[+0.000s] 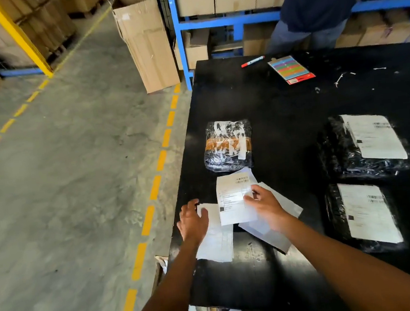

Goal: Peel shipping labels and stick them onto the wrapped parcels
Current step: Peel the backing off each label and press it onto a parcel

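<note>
Three wrapped parcels lie on the black table [282, 114] in front of me; the head camera is my only view. The unlabelled parcel [228, 145] is just beyond my hands, in clear wrap, dark with an orange band across its middle; it carries only small white patches. The two others are well to my right; the far labelled parcel [361, 145] and the near labelled parcel [364, 217] are both in black wrap, and each has a white sheet with a barcode on top.

My right hand [265, 206] pinches the right edge of the shipping label [232, 201] between thumb and curled fingers; this label is printed, with a barcode at its top right corner, and its far edge comes close to the unlabelled parcel. Under my right hand and wrist lies a blank white sheet [277, 228], turned at an angle. My left hand [192, 221] rests on another sheet [217, 241] with faint print; the fingers are bent over its top edge, but I cannot tell whether they really grip it or only press it down.

At the far side of the table there is a red marker [252, 61], and beside it a pack of coloured stickers [290, 69]; some small white scraps [341, 77] are scattered to the right of it. Behind the table a person [317, 6] in a dark shirt stands before the blue shelves [227, 20] with cartons; a tall open carton [146, 44] stands on the grey floor [66, 192] at the left.
</note>
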Demonstrator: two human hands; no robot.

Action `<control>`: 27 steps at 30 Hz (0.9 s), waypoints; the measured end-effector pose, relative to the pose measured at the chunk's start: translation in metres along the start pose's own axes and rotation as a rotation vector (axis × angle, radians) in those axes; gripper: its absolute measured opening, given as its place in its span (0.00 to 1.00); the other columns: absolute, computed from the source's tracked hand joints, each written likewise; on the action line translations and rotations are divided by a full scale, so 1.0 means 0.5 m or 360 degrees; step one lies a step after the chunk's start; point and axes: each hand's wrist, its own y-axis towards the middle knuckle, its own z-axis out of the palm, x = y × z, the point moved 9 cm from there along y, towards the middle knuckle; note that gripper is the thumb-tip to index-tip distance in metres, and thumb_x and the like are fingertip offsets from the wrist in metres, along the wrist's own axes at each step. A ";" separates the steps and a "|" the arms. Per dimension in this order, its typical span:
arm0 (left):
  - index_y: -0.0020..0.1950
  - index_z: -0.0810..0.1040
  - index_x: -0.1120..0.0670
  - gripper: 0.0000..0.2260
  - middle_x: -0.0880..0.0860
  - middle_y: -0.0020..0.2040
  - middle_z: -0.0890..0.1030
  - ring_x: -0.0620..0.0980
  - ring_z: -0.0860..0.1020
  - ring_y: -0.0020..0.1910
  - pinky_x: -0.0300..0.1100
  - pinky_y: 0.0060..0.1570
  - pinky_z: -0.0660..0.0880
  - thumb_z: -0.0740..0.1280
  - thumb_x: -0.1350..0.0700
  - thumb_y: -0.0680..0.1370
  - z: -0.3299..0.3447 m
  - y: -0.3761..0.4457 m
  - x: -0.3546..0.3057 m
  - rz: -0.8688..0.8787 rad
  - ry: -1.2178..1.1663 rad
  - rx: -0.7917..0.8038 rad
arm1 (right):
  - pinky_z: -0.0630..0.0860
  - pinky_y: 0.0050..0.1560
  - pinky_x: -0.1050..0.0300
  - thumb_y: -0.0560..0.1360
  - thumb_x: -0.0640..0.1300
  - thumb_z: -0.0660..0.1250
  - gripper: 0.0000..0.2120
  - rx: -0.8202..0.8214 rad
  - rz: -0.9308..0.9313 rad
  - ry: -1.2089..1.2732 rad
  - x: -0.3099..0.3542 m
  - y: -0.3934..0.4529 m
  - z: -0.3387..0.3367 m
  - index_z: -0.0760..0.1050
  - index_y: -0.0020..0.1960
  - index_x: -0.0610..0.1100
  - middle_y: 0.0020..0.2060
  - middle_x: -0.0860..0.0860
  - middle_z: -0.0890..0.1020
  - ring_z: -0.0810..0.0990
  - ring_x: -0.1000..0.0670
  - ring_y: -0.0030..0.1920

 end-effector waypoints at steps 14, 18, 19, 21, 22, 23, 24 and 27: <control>0.59 0.80 0.61 0.13 0.55 0.52 0.85 0.54 0.85 0.48 0.43 0.40 0.82 0.72 0.63 0.75 0.056 -0.036 -0.339 0.0150 -0.1433 0.0587 | 0.81 0.51 0.51 0.76 0.42 0.70 0.08 -0.0088 -0.0159 0.0034 0.135 -0.010 -0.188 0.76 0.55 0.45 0.53 0.51 0.84 0.83 0.49 0.53; 0.57 0.80 0.58 0.09 0.56 0.51 0.86 0.57 0.85 0.49 0.54 0.47 0.82 0.69 0.58 0.78 0.070 -0.034 -0.313 0.0016 -0.1583 0.0537 | 0.82 0.52 0.40 0.75 0.41 0.71 0.04 -0.0330 -0.0167 0.0029 0.124 0.000 -0.226 0.77 0.48 0.43 0.48 0.44 0.84 0.84 0.43 0.50; 0.56 0.81 0.57 0.08 0.56 0.50 0.86 0.57 0.85 0.48 0.55 0.47 0.82 0.68 0.57 0.79 0.069 -0.026 -0.289 -0.0047 -0.1582 0.0464 | 0.81 0.51 0.39 0.75 0.42 0.71 0.04 -0.0459 -0.0148 0.0024 0.113 0.003 -0.247 0.76 0.46 0.44 0.47 0.43 0.84 0.84 0.42 0.49; 0.52 0.80 0.57 0.06 0.57 0.47 0.86 0.57 0.85 0.44 0.53 0.44 0.83 0.68 0.55 0.79 0.057 -0.005 -0.227 -0.0162 -0.1455 0.0289 | 0.81 0.52 0.39 0.75 0.42 0.71 0.05 -0.0558 -0.0067 0.0074 0.094 0.010 -0.270 0.74 0.45 0.46 0.49 0.43 0.84 0.83 0.41 0.51; 0.50 0.80 0.57 0.06 0.58 0.46 0.85 0.57 0.84 0.42 0.51 0.42 0.82 0.68 0.55 0.79 0.050 0.005 -0.194 -0.0202 -0.1336 0.0224 | 0.81 0.52 0.41 0.76 0.41 0.69 0.04 -0.0500 -0.0041 0.0140 0.091 0.010 -0.267 0.74 0.46 0.47 0.52 0.43 0.83 0.83 0.42 0.52; 0.49 0.80 0.57 0.06 0.59 0.46 0.84 0.57 0.83 0.40 0.49 0.40 0.81 0.68 0.55 0.79 0.045 0.013 -0.164 -0.0226 -0.1218 0.0198 | 0.81 0.50 0.45 0.78 0.40 0.67 0.03 -0.0407 -0.0028 0.0200 0.090 0.008 -0.259 0.74 0.49 0.47 0.55 0.44 0.83 0.82 0.43 0.54; 0.49 0.79 0.58 0.06 0.60 0.46 0.83 0.56 0.81 0.39 0.47 0.37 0.79 0.67 0.56 0.80 0.045 0.018 -0.137 -0.0237 -0.1118 0.0211 | 0.81 0.48 0.51 0.79 0.39 0.65 0.04 -0.0324 -0.0025 0.0242 0.090 0.007 -0.252 0.75 0.52 0.45 0.56 0.45 0.82 0.81 0.44 0.55; 0.49 0.79 0.59 0.06 0.62 0.48 0.83 0.56 0.81 0.40 0.43 0.36 0.75 0.67 0.56 0.80 0.062 0.022 -0.058 -0.0273 -0.0870 0.0261 | 0.78 0.45 0.57 0.80 0.38 0.63 0.10 -0.0186 -0.0045 0.0264 0.095 0.001 -0.234 0.73 0.61 0.42 0.58 0.46 0.81 0.80 0.45 0.57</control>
